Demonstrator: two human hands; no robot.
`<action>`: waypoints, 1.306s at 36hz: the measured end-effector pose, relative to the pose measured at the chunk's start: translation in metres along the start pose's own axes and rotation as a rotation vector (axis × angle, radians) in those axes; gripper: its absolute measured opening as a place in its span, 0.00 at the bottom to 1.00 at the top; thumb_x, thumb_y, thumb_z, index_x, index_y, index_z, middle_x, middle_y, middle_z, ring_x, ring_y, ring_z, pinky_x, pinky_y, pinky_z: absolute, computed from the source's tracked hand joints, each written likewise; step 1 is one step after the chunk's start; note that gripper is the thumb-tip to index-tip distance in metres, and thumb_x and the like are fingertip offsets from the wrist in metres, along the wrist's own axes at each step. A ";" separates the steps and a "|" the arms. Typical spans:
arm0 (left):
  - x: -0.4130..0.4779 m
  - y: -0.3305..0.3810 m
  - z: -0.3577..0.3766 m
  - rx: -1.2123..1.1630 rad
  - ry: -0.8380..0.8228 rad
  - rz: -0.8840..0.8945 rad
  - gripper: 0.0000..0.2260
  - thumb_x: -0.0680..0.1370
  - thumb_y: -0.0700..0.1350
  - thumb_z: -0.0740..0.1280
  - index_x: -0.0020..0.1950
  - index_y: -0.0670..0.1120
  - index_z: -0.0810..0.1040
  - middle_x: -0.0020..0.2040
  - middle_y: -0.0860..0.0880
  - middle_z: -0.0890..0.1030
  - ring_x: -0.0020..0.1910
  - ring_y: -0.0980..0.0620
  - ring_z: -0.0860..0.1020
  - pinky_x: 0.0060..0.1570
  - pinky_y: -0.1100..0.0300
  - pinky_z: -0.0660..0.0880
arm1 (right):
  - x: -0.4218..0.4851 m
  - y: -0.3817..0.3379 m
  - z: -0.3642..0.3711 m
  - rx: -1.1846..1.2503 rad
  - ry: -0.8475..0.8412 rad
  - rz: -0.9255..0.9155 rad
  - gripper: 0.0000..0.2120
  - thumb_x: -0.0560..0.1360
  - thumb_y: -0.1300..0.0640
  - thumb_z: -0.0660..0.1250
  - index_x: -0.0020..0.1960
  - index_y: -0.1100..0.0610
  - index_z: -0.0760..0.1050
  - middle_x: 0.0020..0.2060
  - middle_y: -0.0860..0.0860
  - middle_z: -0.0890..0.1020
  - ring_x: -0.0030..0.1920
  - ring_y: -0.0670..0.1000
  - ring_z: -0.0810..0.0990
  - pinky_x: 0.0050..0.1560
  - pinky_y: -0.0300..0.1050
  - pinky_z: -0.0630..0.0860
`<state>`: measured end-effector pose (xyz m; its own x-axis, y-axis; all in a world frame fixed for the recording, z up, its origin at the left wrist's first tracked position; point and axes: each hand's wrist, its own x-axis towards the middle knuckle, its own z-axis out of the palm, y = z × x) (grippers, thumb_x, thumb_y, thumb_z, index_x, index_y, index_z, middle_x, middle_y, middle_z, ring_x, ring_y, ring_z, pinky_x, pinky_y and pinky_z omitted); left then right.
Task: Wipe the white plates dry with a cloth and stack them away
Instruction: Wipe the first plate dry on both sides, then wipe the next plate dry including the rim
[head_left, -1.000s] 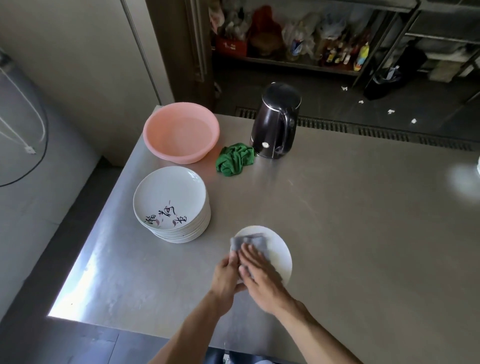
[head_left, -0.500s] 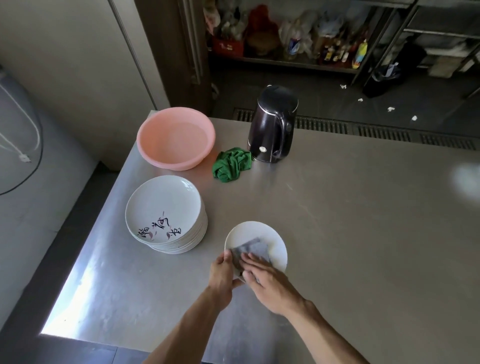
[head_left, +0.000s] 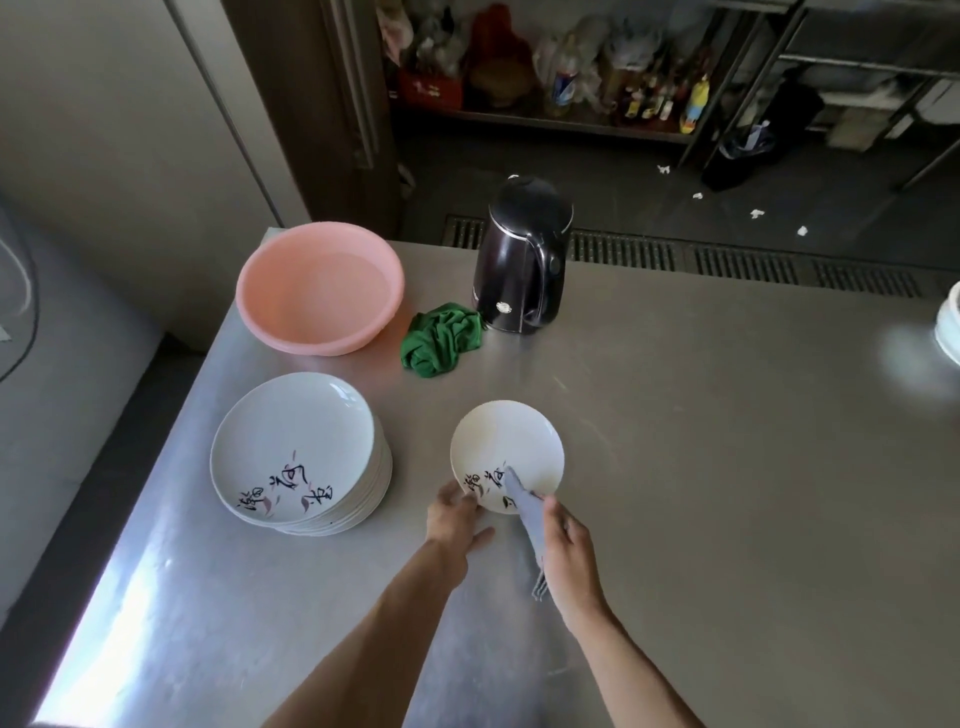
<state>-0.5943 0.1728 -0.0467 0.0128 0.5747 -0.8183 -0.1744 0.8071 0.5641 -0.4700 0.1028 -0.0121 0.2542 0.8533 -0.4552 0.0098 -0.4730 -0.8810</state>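
Observation:
A white plate (head_left: 506, 447) with dark painted characters lies on the steel table in front of me. My left hand (head_left: 457, 517) holds its near-left rim. My right hand (head_left: 569, 553) grips a grey cloth (head_left: 527, 512), whose tip lies on the plate's near edge. To the left stands a stack of several white plates (head_left: 298, 454) with the same painted characters on the top one.
A pink basin (head_left: 319, 286) sits at the table's far-left corner. Beside it are a crumpled green cloth (head_left: 441, 340) and a black kettle (head_left: 522, 257). A white object (head_left: 950, 325) shows at the right edge. The steel table (head_left: 727, 467) spreads to the right.
My right hand has pulled the grey cloth back off the plate's middle to its near edge, uncovering the painted characters. My left hand stays at the plate's rim.

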 end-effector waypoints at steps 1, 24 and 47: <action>0.000 0.001 0.001 0.004 -0.009 -0.002 0.16 0.83 0.39 0.63 0.70 0.48 0.75 0.59 0.47 0.84 0.59 0.49 0.82 0.45 0.53 0.83 | 0.003 0.000 0.002 0.046 0.078 0.047 0.18 0.82 0.40 0.52 0.56 0.34 0.81 0.57 0.38 0.83 0.47 0.36 0.82 0.44 0.38 0.78; -0.068 0.170 -0.140 0.707 0.451 0.684 0.21 0.80 0.39 0.62 0.73 0.45 0.75 0.67 0.43 0.78 0.66 0.41 0.76 0.68 0.48 0.72 | 0.031 -0.125 0.154 0.294 0.037 0.063 0.13 0.83 0.53 0.62 0.64 0.55 0.78 0.60 0.48 0.80 0.59 0.45 0.78 0.65 0.42 0.72; -0.071 0.131 -0.215 0.254 0.358 0.581 0.07 0.83 0.40 0.61 0.57 0.49 0.77 0.51 0.47 0.82 0.47 0.45 0.80 0.43 0.55 0.75 | 0.016 -0.118 0.172 0.263 0.212 0.052 0.13 0.82 0.54 0.60 0.40 0.51 0.75 0.42 0.49 0.81 0.42 0.49 0.80 0.42 0.42 0.76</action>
<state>-0.8296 0.2086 0.0609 -0.3430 0.8754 -0.3407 0.1792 0.4170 0.8910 -0.6335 0.2098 0.0626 0.4439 0.7518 -0.4875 -0.2510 -0.4179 -0.8731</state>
